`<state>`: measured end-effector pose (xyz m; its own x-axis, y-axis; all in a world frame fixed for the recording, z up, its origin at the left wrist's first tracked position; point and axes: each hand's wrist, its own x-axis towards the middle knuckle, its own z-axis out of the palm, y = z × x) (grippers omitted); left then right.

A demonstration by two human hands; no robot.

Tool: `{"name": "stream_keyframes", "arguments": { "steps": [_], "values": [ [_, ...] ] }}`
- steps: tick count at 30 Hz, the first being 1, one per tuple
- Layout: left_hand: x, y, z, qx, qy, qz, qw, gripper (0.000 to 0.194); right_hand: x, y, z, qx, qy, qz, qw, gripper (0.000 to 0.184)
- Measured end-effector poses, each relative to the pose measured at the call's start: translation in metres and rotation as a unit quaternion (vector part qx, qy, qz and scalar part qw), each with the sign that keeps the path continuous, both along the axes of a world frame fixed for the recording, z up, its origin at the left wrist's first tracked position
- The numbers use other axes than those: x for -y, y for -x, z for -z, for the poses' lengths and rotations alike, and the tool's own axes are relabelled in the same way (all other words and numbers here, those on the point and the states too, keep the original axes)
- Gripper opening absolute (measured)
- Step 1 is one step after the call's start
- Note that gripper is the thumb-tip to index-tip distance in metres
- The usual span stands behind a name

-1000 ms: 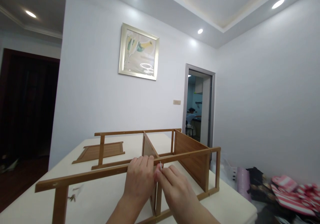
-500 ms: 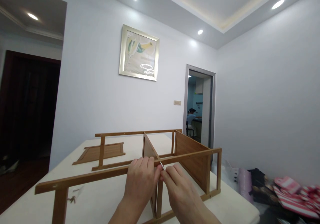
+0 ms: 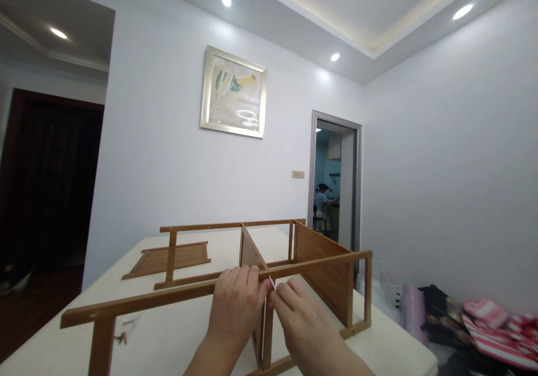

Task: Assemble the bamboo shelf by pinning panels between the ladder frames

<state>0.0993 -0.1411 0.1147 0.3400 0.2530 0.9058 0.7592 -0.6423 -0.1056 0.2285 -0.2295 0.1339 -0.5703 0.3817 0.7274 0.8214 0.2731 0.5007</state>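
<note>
A brown wooden shelf frame [image 3: 168,296] lies on its side on the pale table. My left hand [image 3: 236,297] is closed over its near upper rail, with the fingers curled over the top and the thumb by the joint with the middle panel [image 3: 252,247]. Just right of it, my right hand [image 3: 300,306] pinches a thin silver metal rod [image 3: 272,282], which looks like a hex key. The rod's upper end meets the rail at that joint; its lower part is hidden by my fingers. Both hands are close together, nearly touching.
A loose wooden panel [image 3: 172,260] lies flat on the white table [image 3: 168,342] at the back left. Small hardware pieces [image 3: 121,338] lie near the left end. Striped fabric [image 3: 491,331] and other items are piled at the right. Beyond the doorway [image 3: 313,168] sits a person [image 3: 321,199].
The metal rod has turned slightly in my right fingers, and my right hand has shifted a little. My left hand keeps its place on the rail. The view has tilted up slightly.
</note>
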Motion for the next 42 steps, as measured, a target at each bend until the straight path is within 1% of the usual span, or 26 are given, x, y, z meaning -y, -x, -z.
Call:
{"name": "stream_keyframes", "arguments": {
  "steps": [3,5,7,9,11,13,15,16,17,19,21,23,25,27,33,39,42],
  "values": [
    [0.001,0.000,-0.001,0.004,-0.008,-0.001,1.000,0.013,0.004,-0.001,-0.009,0.078,0.024,0.037,0.996,0.020],
    [0.000,0.000,-0.001,0.006,-0.008,-0.001,1.000,0.013,0.004,-0.002,-0.013,0.079,0.062,0.040,0.994,0.019],
    [0.000,-0.001,0.000,0.006,-0.005,-0.004,1.000,0.013,0.002,-0.003,-0.016,0.013,0.122,0.017,0.992,0.018],
    [0.000,-0.001,0.001,0.003,-0.002,-0.006,1.000,0.011,-0.002,-0.003,-0.018,-0.093,0.173,-0.019,0.980,0.018],
    [0.000,-0.001,0.001,0.001,0.003,-0.005,1.000,0.009,-0.004,-0.004,-0.020,-0.203,0.194,-0.043,0.959,0.021],
    [0.000,-0.001,0.000,0.001,0.007,-0.005,1.000,0.009,-0.004,-0.005,-0.022,-0.292,0.200,-0.047,0.934,0.026],
    [0.000,-0.002,0.000,0.006,0.006,-0.005,1.000,0.010,-0.004,-0.006,-0.021,-0.335,0.216,-0.044,0.916,0.031],
    [0.000,-0.002,0.000,0.008,0.003,-0.005,1.000,0.011,-0.003,-0.007,-0.020,-0.336,0.221,-0.049,0.914,0.031],
    [0.000,-0.002,0.000,0.011,-0.001,-0.006,1.000,0.011,-0.003,-0.007,-0.018,-0.326,0.219,-0.057,0.918,0.031],
    [-0.001,-0.002,0.001,0.011,-0.004,-0.007,1.000,0.011,-0.002,-0.006,-0.013,-0.278,0.192,-0.062,0.939,0.025],
    [-0.002,-0.002,0.002,0.007,-0.004,-0.008,1.000,0.012,-0.001,-0.003,-0.010,-0.199,0.147,-0.041,0.968,0.019],
    [-0.002,-0.002,0.003,0.005,-0.002,-0.007,1.000,0.013,0.000,0.000,-0.010,-0.098,0.112,-0.002,0.989,0.015],
    [-0.002,-0.002,0.003,0.003,-0.001,-0.007,1.000,0.013,0.002,0.002,-0.011,-0.002,0.090,0.031,0.995,0.017],
    [-0.002,-0.002,0.003,0.004,0.000,-0.009,1.000,0.012,0.004,0.002,-0.013,0.048,0.086,0.049,0.994,0.022],
    [0.000,-0.003,0.000,0.017,-0.007,-0.009,1.000,0.010,0.008,-0.006,-0.018,0.071,0.109,0.035,0.991,0.027],
    [0.000,-0.003,0.000,0.015,-0.004,-0.006,1.000,0.010,0.007,-0.012,-0.022,0.069,0.127,0.022,0.989,0.017],
    [-0.002,-0.004,0.001,0.014,0.000,-0.007,1.000,0.009,0.002,-0.016,-0.023,0.091,0.130,0.019,0.987,0.012]
  ]
}}
